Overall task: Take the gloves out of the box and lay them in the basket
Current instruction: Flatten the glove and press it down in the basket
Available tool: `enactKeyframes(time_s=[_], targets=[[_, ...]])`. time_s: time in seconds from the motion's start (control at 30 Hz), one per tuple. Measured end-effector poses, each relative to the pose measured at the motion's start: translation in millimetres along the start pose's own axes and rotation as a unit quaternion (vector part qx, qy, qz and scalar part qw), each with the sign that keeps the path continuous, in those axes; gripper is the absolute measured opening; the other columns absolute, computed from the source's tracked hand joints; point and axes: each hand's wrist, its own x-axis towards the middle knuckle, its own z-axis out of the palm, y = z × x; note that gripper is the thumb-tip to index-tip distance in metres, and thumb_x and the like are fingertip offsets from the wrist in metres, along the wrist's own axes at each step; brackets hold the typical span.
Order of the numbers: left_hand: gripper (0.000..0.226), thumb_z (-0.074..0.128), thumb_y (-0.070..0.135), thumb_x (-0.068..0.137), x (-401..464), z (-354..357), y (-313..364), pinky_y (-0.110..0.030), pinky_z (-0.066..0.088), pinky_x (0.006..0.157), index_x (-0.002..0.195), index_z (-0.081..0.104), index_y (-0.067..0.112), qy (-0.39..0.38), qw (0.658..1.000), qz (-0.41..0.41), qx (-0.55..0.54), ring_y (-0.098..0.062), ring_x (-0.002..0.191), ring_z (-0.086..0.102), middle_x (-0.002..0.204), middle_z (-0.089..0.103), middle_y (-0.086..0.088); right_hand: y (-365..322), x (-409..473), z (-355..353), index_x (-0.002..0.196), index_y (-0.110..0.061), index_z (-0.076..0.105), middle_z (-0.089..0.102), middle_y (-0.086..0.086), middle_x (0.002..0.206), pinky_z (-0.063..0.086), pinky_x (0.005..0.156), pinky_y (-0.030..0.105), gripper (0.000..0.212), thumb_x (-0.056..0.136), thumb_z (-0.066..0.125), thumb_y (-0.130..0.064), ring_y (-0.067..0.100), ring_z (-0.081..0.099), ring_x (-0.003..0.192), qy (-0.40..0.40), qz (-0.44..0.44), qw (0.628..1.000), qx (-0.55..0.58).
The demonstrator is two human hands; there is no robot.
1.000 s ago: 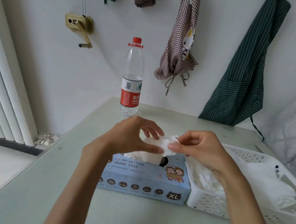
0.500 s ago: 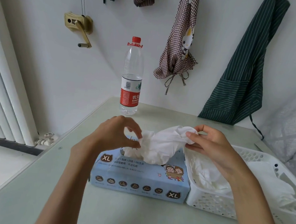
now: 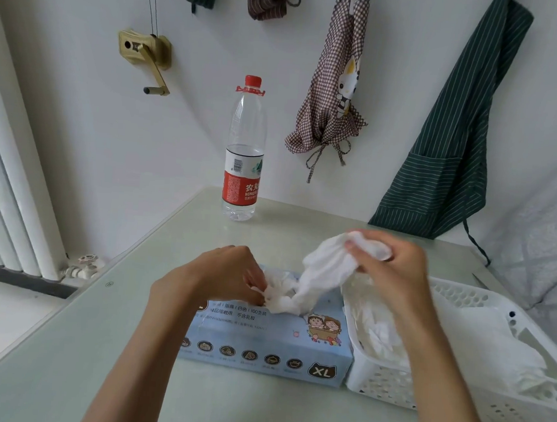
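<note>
Right hand (image 3: 394, 270) pinches one white glove (image 3: 323, 275), stretched taut up-right from the box (image 3: 263, 337) slot. Left hand (image 3: 230, 276) grips the wad at the opening. Basket (image 3: 461, 293) sits against the box's right end, directly below the right hand. Desk's near edge out of frame.

Box (image 3: 262, 343) reads "XL" (bottle (image 3: 244, 150): "NONGFU").
</note>
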Motion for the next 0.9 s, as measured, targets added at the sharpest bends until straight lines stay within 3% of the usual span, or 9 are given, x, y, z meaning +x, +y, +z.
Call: enactKeyframes(time_s=[0.07, 0.17, 0.27, 0.43, 0.5, 0.6, 0.67, 0.77, 0.9], targets=[[0.026, 0.073, 0.028, 0.081, 0.7, -0.2, 0.1, -0.02, 0.046, 0.079, 0.107, 0.073, 0.028, 0.0, 1.0, -0.001, 0.004, -0.002, 0.086, 0.06, 0.104, 0.07, 0.013, -5.6, 7.5, -18.8, 0.087, -0.026, 0.073, 0.072, -0.007, 0.087, 0.058, 0.067, 0.022, 0.021, 0.081, 0.072, -0.006, 0.006, 0.069, 0.081, 0.019, -0.014, 1.0, 0.006], [0.028, 0.074, 0.032, 0.079, 2.1, -2.4, -0.3, -0.019, 0.048, 0.08, 0.107, 0.071, 0.028, 0.001, 1.0, 0.01, -0.009, 0.001, 0.084, 0.061, 0.102, 0.07, 0.014, -12.9, 8.9, -35.6, 0.088, -0.026, 0.072, 0.07, -0.012, 0.085, 0.055, 0.061, 0.015, 0.022, 0.082, 0.07, -0.005, -0.003, 0.066, 0.076, -0.03, -0.028, 0.999, 0.017], [0.035, 0.075, 0.049, 0.07, -3.1, -10.7, -3.3, -0.017, 0.051, 0.079, 0.102, 0.068, 0.036, 0.008, 0.999, 0.015, -0.05, 0.002, 0.089, 0.062, 0.101, 0.068, 0.019, -20.1, 13.1, -51.7, 0.095, -0.029, 0.07, 0.07, -0.011, 0.095, 0.057, 0.069, 0.019, 0.026, 0.084, 0.068, -0.007, 0.002, 0.066, 0.085, -0.025, -0.026, 0.998, 0.052], [0.071, 0.051, 0.08, 0.056, -12.2, -25.5, 11.4, -0.027, 0.048, 0.09, 0.111, 0.06, 0.038, 0.183, 0.979, 0.029, -0.087, 0.002, 0.102, 0.057, 0.111, 0.059, 0.023, -32.8, 14.3, -68.5, 0.109, -0.029, 0.068, 0.07, -0.006, 0.105, 0.054, 0.083, 0.024, 0.036, 0.083, 0.066, -0.004, 0.01, 0.065, 0.099, -0.147, -0.018, 0.985, 0.09], [0.082, 0.048, 0.085, 0.06, -7.6, -23.9, 35.7, -0.026, 0.045, 0.096, 0.124, 0.056, 0.034, 0.172, 0.973, 0.079, -0.131, 0.005, 0.111, 0.053, 0.123, 0.056, 0.023, -36.9, 13.9, -70.1, 0.114, -0.027, 0.067, 0.07, -0.005, 0.103, 0.054, 0.082, 0.021, 0.041, 0.08, 0.065, -0.003, 0.009, 0.065, 0.096, -0.206, -0.006, 0.969, 0.133], [0.062, 0.061, 0.061, 0.078, 6.2, -12.4, 72.8, -0.027, 0.044, 0.102, 0.128, 0.056, 0.024, 0.042, 0.958, 0.17, -0.226, 0.003, 0.115, 0.055, 0.126, 0.06, 0.014, -40.6, 10.1, -71.1, 0.118, -0.024, 0.065, 0.07, -0.001, 0.101, 0.054, 0.081, 0.021, 0.046, 0.076, 0.064, -0.005, 0.01, 0.065, 0.094, -0.251, 0.014, 0.948, 0.194], [0.036, 0.066, 0.035, 0.086, 12.5, -6.1, 86.9, -0.032, 0.053, 0.092, 0.115, 0.065, 0.014, 0.046, 0.939, 0.175, -0.292, -0.01, 0.102, 0.066, 0.111, 0.07, 0.003, -39.1, 5.4, -78.9, 0.122, -0.022, 0.062, 0.071, 0.0, 0.103, 0.054, 0.08, 0.021, 0.051, 0.075, 0.063, -0.004, 0.012, 0.066, 0.096, -0.244, 0.021, 0.944, 0.219], [0.024, 0.068, 0.025, 0.086, 17.6, -5.5, 100.5, -0.032, 0.059, 0.075, 0.097, 0.072, 0.006, 0.07, 0.927, 0.154, -0.334, -0.018, 0.082, 0.072, 0.091, 0.075, -0.003, -32.1, 0.5, -104.6, 0.131, -0.025, 0.055, 0.071, -0.002, 0.088, 0.051, 0.079, 0.016, 0.064, 0.072, 0.075, -0.007, 0.011, 0.066, 0.085, -0.256, 0.03, 0.947, 0.191], [0.023, 0.071, 0.026, 0.083, 19.6, -13.4, 120.8, -0.023, 0.055, 0.064, 0.094, 0.073, 0.005, 0.056, 0.935, 0.188, -0.296, -0.015, 0.076, 0.071, 0.087, 0.075, -0.003, -28.8, 3.2, -127.4, 0.134, -0.024, 0.051, 0.062, 0.001, 0.129, 0.053, 0.09, 0.027, 0.097, 0.048, 0.093, -0.041, 0.02, 0.061, 0.116, -0.264, 0.063, 0.945, 0.184]])
